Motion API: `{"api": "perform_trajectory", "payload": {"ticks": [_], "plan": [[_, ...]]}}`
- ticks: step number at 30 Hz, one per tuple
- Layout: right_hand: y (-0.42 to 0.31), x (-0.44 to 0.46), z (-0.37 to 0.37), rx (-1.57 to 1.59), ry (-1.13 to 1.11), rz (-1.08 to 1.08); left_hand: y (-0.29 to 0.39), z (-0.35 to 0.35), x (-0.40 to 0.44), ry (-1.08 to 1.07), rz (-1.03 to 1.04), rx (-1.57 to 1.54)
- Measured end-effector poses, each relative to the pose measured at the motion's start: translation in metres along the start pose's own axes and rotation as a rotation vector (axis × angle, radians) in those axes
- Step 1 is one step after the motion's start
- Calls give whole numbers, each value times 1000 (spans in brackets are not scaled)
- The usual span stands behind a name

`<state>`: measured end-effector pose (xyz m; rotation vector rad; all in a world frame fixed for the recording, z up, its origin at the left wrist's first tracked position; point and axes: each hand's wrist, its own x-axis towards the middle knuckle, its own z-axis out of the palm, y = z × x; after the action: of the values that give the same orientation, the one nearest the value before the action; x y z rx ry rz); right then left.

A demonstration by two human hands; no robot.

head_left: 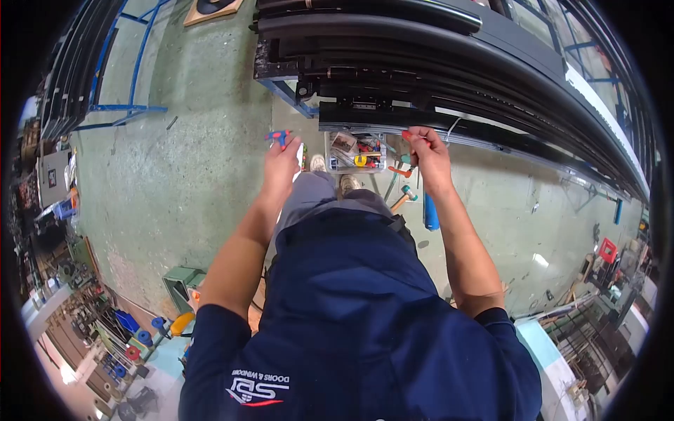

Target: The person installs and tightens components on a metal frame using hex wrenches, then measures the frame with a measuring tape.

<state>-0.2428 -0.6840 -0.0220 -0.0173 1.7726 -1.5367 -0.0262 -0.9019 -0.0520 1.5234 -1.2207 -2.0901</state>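
My left hand (282, 163) is closed round a small blue and red tool (279, 136), whose coloured end sticks out past the fingers. On the right, my right hand (430, 149) pinches a small red-handled tool (407, 135) at the lower edge of the dark metal profiles (379, 118). Between the hands, below those profiles, a clear plastic box (357, 170) holds assorted tools, among them a yellow tape measure (361, 161). An orange tool (400, 171) shows just below my right hand.
Long black profiles (365, 29) lie across a blue metal frame (289, 92) ahead. A hammer (405, 198) and a blue cylinder (430, 212) are near my feet. Another blue rack (130, 107) stands at the left, a green container (177, 286) lower left.
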Motion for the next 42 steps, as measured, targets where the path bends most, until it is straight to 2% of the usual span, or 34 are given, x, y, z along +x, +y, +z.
{"api": "perform_trajectory", "payload": {"ticks": [1,3,4,5,7,11,13,15,17,19,23,25,26,29,30,32,35,36,37,39,40,42], "plan": [[2,-3,4,0,16,4,3,6,14,-13,-9,5],[9,-9,11,-229,-42,-166,7,14,34,-87,5,88],[10,-14,15,-311,-51,-223,9,11,37,-222,-55,28],[10,-22,20,-317,-33,-213,9,11,38,-237,-69,29],[-4,-38,43,-424,-191,-299,17,13,32,-505,-293,-204],[-15,-53,104,-432,-248,-305,28,12,21,-540,-405,-356],[-19,-52,130,-463,-339,-160,28,2,27,-587,-412,-360],[-16,-48,148,-446,-365,-202,30,-4,31,-534,-375,-208],[-17,-46,161,-423,-373,-93,35,-14,35,-553,-374,-188],[-26,-49,172,-442,-368,-92,34,-30,43,-603,-301,-177],[-11,-38,187,-393,-327,-185,32,-30,41,-377,-296,-237],[-11,-30,195,-421,-415,-286,41,-27,36,-371,-304,-145],[-14,-27,197,-466,-449,-218,45,-27,32,-361,-315,-54],[-19,-19,204,-530,-470,-128,60,-24,24,-322,-289,-79],[-18,-18,206,-529,-462,-128,56,-24,28,-329,-291,-76],[-15,-17,213,-496,-413,-110,47,-31,39,-195,-205,-18],[-16,-16,215,-566,-456,-126,48,-37,47,-163,-234,18],[-25,-23,215,-742,-412,-232,59,-32,42,-93,-247,101],[-25,-24,215,-741,-410,-232,60,-31,42,-95,-247,104],[-25,-25,217,-892,-331,-370,66,-27,42,-70,-345,29],[-28,-24,219,-889,-330,-367,70,-23,40,-69,-346,33],[-37,-18,222,-878,-430,-153,78,-15,33,-27,-373,-23]]}}
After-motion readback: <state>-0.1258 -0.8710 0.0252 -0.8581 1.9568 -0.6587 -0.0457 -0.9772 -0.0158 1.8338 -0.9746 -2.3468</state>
